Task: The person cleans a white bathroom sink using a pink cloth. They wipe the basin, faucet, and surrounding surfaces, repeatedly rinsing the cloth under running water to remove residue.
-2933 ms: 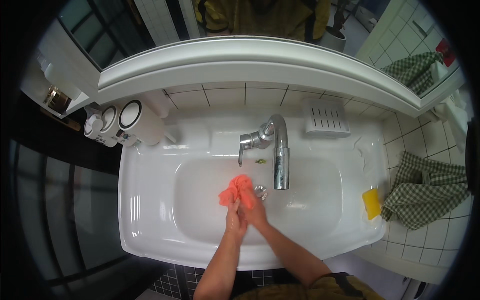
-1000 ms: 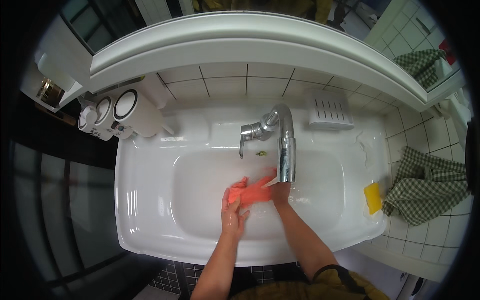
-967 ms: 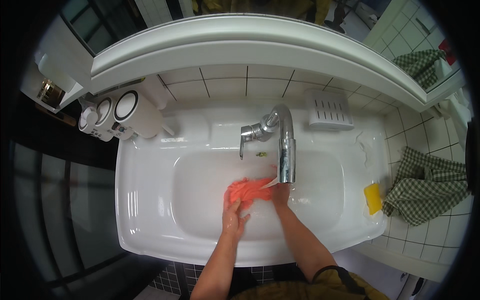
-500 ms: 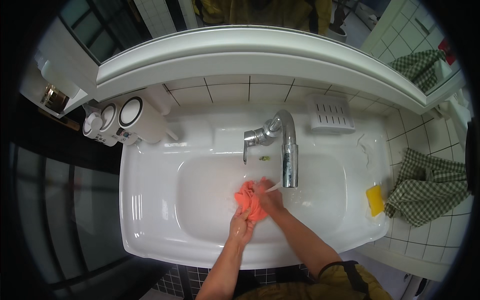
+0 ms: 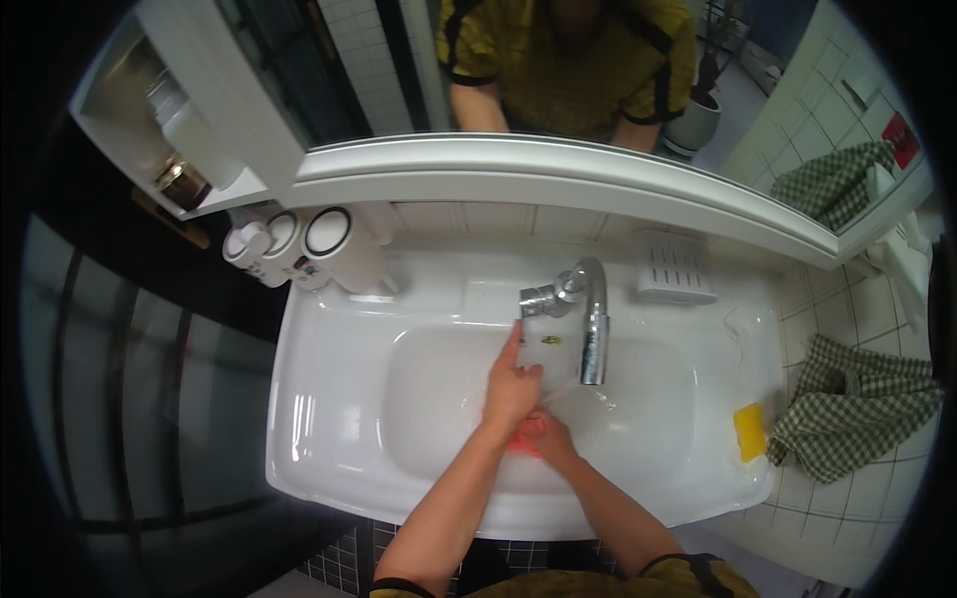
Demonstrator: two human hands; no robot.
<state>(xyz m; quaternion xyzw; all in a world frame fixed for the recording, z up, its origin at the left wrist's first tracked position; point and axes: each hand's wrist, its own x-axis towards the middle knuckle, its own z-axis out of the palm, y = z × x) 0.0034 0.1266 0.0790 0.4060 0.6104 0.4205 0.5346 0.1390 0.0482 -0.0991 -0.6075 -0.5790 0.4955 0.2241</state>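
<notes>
left hand (image 5: 510, 387) has left the orange cloth (image 5: 518, 441), forefinger out toward tap lever (image 5: 543, 299) (likely shutting water) | right hand (image 5: 551, 439) alone grips cloth

Orange-pink cloth (image 5: 520, 442), bunched, probably wet, low in white sink basin, mostly hidden under hands.

Left hand (image 5: 510, 384) reaching toward 12 o'clock, fingertip nearing tap lever (image 5: 538, 299). Faucet spout (image 5: 594, 329) standing just at 2 o'clock, blocking that side. Right hand (image 5: 551, 439) bunching orange cloth (image 5: 520, 439) at 5 o'clock. Basin (image 5: 339, 399) lying open from 8 to 10 o'clock. Canisters (image 5: 299, 244) crowding rim at 10 o'clock, seemingly well apart.
</notes>
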